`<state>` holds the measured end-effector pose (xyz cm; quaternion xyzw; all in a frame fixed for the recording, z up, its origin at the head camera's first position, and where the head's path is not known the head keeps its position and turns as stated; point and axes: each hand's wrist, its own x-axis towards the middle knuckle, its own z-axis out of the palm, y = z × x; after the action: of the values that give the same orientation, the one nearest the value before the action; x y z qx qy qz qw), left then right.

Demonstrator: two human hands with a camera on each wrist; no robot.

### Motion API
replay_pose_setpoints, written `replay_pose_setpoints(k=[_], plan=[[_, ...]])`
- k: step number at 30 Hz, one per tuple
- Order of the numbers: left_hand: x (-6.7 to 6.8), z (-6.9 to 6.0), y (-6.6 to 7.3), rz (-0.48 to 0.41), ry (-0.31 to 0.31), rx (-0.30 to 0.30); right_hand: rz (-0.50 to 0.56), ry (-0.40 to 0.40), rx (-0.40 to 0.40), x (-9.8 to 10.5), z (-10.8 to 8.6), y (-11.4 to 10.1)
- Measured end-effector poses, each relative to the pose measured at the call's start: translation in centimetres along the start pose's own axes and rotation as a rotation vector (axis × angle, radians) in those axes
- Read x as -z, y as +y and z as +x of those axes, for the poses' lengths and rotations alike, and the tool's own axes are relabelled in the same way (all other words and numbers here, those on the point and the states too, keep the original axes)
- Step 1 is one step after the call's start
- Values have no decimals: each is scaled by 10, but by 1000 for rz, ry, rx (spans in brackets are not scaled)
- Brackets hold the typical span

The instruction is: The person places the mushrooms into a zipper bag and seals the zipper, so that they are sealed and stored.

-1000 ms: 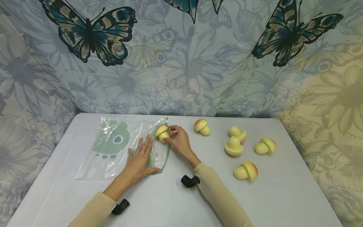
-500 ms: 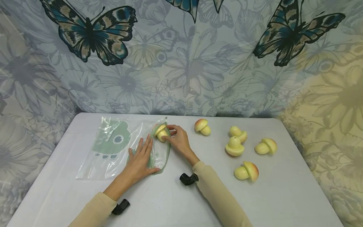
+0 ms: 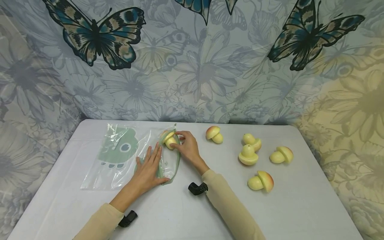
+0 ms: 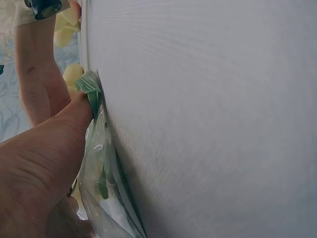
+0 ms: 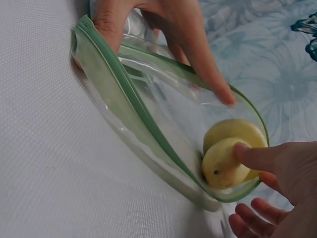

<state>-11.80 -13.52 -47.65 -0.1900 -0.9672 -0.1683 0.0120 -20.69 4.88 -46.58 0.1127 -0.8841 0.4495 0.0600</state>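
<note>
Farther into the clear bag [image 3: 99, 178] than a second ago sits one yellow mushroom [image 3: 169, 141]. Left hand [image 3: 147, 170], fingers spread, presses the bag near its mouth; right hand [image 3: 189, 148] pinches that mushroom; five others [image 3: 248, 155] lie rightward on the table [image 3: 300, 213].

Six mushrooms [image 3: 265, 181], one bag [image 3: 118, 150], apparently three butterflies [image 3: 96, 35]

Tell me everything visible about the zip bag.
The zip bag looks like clear plastic, printed with a green one-eyed cartoon creature. Green zip strips line its open mouth, which faces right in the head view. It lies on the white table. The left grip spreads over it near the mouth; a mushroom-shaped piece, held by the right grip, sits just inside.
</note>
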Motion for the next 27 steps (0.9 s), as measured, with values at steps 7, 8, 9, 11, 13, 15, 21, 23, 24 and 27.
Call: replay_pose_setpoints(k=[7,8,9,11,13,15,21,23,24,27], plan=[[0,0,1,6,-3,4,-9,9,12,-1,1,-2],[0,0,1,9,-4,4,-8,10,14,-1,1,-2],[0,0,1,11,-4,5,-7,11,15,-1,1,-2],[1,0,1,14,-3,5,-22,16,24,-2,1,-2],[1,0,1,15,-1,5,-46,24,32,-3,0,-2],[1,0,1,14,2,6,-76,37,45,-3,0,-2],[-1,0,2,27,8,5,-61,51,100,-4,-2,-7],[-1,0,2,28,11,5,-29,43,101,-4,-2,-9],[-1,0,2,27,12,5,-16,38,97,-5,-2,-9],[-1,0,2,16,14,7,16,27,82,-5,-2,-10]])
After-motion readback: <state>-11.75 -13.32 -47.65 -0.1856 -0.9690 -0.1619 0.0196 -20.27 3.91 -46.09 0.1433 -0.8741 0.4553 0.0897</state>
